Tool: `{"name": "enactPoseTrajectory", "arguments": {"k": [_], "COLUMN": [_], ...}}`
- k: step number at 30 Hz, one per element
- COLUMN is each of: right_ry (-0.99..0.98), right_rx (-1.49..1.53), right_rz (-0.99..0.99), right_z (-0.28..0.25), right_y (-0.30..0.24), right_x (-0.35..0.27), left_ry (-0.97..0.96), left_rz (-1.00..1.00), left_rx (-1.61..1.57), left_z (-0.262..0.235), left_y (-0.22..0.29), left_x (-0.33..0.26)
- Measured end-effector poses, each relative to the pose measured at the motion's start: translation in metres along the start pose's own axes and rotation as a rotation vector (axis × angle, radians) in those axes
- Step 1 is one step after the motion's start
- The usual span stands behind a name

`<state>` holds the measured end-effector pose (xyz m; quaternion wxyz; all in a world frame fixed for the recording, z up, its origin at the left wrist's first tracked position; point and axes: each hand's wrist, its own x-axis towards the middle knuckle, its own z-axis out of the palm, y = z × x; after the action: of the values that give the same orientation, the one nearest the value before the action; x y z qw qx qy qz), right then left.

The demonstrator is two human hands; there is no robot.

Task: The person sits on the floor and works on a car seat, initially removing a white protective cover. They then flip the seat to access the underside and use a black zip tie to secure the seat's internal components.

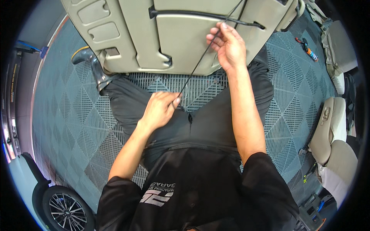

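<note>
A thin black cord (200,61) runs taut and slanting between my two hands. My left hand (160,109) is closed around its lower part, above my lap. Higher up and to the right, my right hand (232,48) pinches the cord between thumb and forefinger, the other fingers loosely curled. Past it the cord continues up over a large beige molded panel (185,42), which looks like the back of a vehicle seat. Across that panel stretches a black strap (189,13), close to my right fingertips. The cord's upper end is out of view.
I sit on grey grid floor tiles (296,100), legs spread around the panel. A black boot (98,73) shows at left. Tools with an orange and blue handle (310,53) lie at right, near beige seats (327,123). A car wheel (67,210) stands lower left.
</note>
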<state>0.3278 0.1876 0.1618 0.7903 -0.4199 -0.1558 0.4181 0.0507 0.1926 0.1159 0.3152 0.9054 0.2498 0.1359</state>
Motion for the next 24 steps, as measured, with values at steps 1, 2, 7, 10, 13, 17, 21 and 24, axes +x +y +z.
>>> {"name": "enactPoseTrajectory", "arguments": {"k": [1,2,7,10,13,17,21,24], "right_ry": [-0.004,0.008,0.043,0.127,0.139,0.081,0.043,0.050], "right_rx": [-0.003,-0.030,0.019,0.117,-0.168,-0.605,-0.725,-0.731], "right_rz": [-0.040,-0.046,0.038,0.153,-0.064,-0.539,-0.662,-0.659], "right_z": [-0.001,-0.005,-0.018,-0.004,0.029,0.049,0.031,0.019], "right_y": [0.003,0.008,0.052,0.075,0.088,0.055,0.025,0.024], "right_x": [-0.002,-0.004,-0.027,-0.057,-0.090,-0.125,-0.144,-0.155], "left_ry": [-0.020,-0.053,-0.054,-0.198,0.004,0.162,0.260,0.323], "left_rz": [-0.004,-0.010,-0.372,-0.452,-0.337,-0.255,-0.475,-0.583], "left_rx": [0.000,0.026,-0.365,-0.499,-0.991,-1.554,-1.635,-1.632], "left_z": [0.003,0.007,0.062,0.088,0.148,0.186,0.172,0.161], "left_y": [-0.006,-0.016,-0.071,-0.062,-0.074,-0.066,-0.041,-0.028], "left_x": [0.004,0.007,0.047,0.079,0.093,0.097,0.094,0.091]}}
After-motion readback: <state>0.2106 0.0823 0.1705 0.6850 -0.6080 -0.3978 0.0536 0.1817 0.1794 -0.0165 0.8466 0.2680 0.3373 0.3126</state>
